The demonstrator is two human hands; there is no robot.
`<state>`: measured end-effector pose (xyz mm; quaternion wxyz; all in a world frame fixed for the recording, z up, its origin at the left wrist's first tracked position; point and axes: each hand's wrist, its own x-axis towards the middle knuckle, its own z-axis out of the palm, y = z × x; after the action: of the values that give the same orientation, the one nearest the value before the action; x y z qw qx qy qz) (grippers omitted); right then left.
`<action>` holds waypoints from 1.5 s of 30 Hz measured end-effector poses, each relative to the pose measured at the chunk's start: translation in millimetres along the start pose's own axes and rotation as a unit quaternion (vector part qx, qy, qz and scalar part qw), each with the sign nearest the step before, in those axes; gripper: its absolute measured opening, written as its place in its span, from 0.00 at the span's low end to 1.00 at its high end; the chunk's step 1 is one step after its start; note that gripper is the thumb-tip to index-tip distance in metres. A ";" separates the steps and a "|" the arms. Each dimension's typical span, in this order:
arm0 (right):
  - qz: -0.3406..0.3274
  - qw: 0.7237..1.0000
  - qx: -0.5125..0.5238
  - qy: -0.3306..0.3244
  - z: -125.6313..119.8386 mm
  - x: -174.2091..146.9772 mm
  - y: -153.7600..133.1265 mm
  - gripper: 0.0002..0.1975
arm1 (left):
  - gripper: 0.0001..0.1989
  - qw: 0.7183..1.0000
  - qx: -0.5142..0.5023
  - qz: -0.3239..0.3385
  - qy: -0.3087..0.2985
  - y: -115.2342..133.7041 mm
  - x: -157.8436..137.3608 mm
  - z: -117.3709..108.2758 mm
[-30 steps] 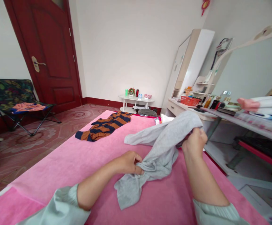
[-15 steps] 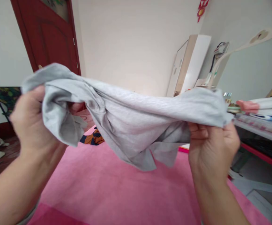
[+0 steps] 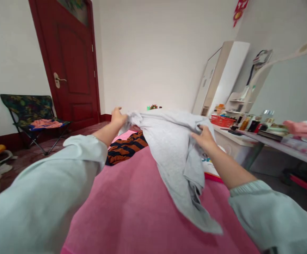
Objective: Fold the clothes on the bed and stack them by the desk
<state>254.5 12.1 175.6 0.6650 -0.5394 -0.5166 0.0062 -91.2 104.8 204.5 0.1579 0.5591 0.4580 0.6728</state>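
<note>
A light grey garment (image 3: 169, 141), its exact kind unclear, is stretched out in front of me over the pink bed cover (image 3: 132, 208). At its far left corner my left hand (image 3: 118, 117) is closed on the bunched cloth. My right hand (image 3: 205, 138) grips the garment's right side between thumb and fingers. A long tapered part hangs down toward me and ends just over the cover. The garment's far side and the fingertips inside its folds are hidden.
Orange-and-black striped cloth (image 3: 128, 148) lies left of the garment. Something white with lettering (image 3: 210, 165) is beside my right forearm. A folding chair (image 3: 28, 113) holding pink cloth stands left. To the right are a dresser (image 3: 288, 143) with bottles and a red basket (image 3: 222, 121).
Both hands have moved forward, away from me, and closer together, with the garment. It was held up bunched near the camera; now it is spread lower, with one part hanging toward me.
</note>
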 end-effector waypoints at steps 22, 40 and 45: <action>-0.056 0.885 -0.288 -0.361 -93.6 -168.6 99.5 0.27 | 0.08 0.815 0.026 0.200 -0.544 -48.8 -261.5 86.3; 0.174 0.946 0.196 -0.191 -39.0 -140.0 -42.4 0.13 | 0.16 0.818 -0.026 0.215 -0.533 -21.7 -279.7 39.2; 0.110 0.975 0.119 -0.153 -64.4 -133.3 -45.5 0.12 | 0.09 0.833 -0.199 0.007 -0.516 -28.9 -267.8 54.0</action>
<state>212.1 -128.1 125.3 0.6324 -0.5027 -0.5452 0.2237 35.7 -50.2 16.5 0.4745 0.7848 0.1622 0.3641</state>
